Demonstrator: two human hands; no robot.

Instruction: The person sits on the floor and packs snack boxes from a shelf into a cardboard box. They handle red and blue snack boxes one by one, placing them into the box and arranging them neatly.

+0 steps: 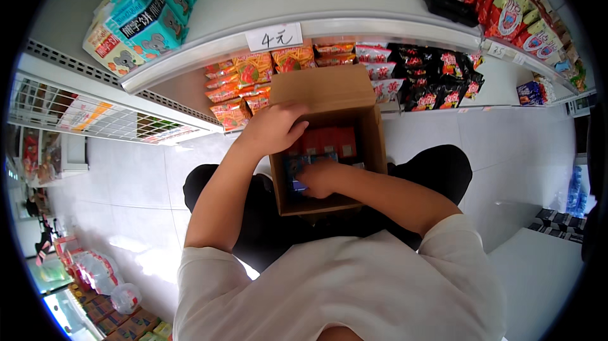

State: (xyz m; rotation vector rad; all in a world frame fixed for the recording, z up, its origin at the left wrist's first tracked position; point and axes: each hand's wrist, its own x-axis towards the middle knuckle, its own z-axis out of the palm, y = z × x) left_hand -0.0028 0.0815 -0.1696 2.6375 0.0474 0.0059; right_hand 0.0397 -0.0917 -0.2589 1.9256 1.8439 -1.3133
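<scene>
An open cardboard box (pixel 377 144) stands between my knees, its far flap (pixel 323 87) raised. My left hand (pixel 280 127) rests at the box's far left corner against that flap, the thumb over the opening and the other fingers partly behind the cardboard. Down inside the box is my right hand (pixel 319 178), on the blue packets (pixel 297 184) at the left side. Its fingertips are hidden, so a firm grip cannot be made out. Several red packets (pixel 327 141) stand in a row along the far inner wall.
Beyond the box, a lower shelf holds orange snack bags (pixel 254 68) and black snack bags (pixel 437 80). Above them juts a white shelf edge (pixel 380 27) with a price card (pixel 274 37). Teal biscuit bags (pixel 152 23) stand upper left. A wire rack (pixel 95 113) is at left.
</scene>
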